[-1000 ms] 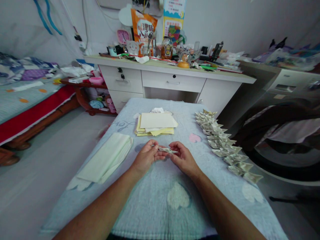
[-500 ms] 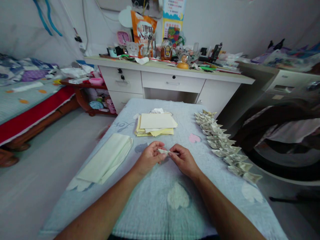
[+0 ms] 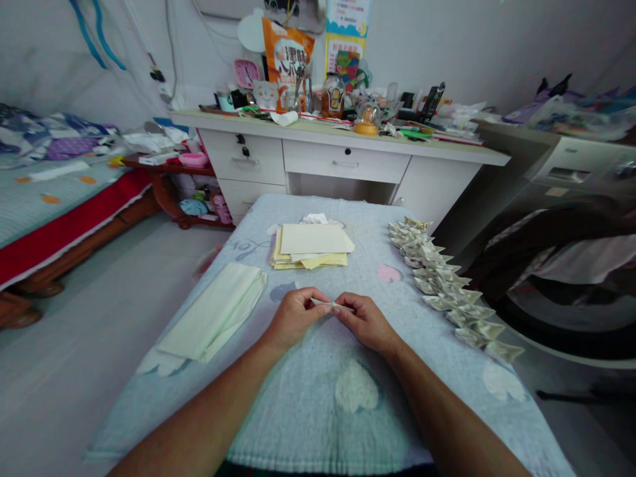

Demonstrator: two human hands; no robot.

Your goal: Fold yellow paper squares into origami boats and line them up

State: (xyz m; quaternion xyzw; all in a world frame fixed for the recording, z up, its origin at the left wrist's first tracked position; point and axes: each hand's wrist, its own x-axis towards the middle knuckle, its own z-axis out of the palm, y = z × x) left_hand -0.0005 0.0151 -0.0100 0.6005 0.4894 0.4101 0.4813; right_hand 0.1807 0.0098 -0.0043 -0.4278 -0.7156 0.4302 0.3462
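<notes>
A small paper piece [image 3: 322, 303] was found held above the middle of the cloth-covered tabletop [image 3: 278, 411], clear of every edge. It was pinched at its left end by the left hand [image 3: 295, 315] and at its right end by the right hand [image 3: 365, 317]. Both hands were narrow, thumbs and forefingers pressed together on the paper, with the thumb tips near each other. The piece was largely hidden by the fingers, and its full shape could not be told.

It was judged very light, crisp along its creases and easily crushed or torn; little slip was expected. Hold is best taken at the folded ends, lightly, where several layers would be gripped at once.

Toward the far edge of the tabletop, a stack [image 3: 313, 238] of white and yellow sheets was noted, with a crumpled white scrap [image 3: 315, 218] behind it. Along the left edge, a pale folded bundle [image 3: 213, 315] was laid at a slant; whether it was paper or cloth could not be determined. Along the right edge, pointed folded papers [image 3: 442, 283] were lined up close together from near the far right corner toward the near right corner. Beyond the far edge, a cluttered desk [image 3: 348, 136] was observed.
</notes>
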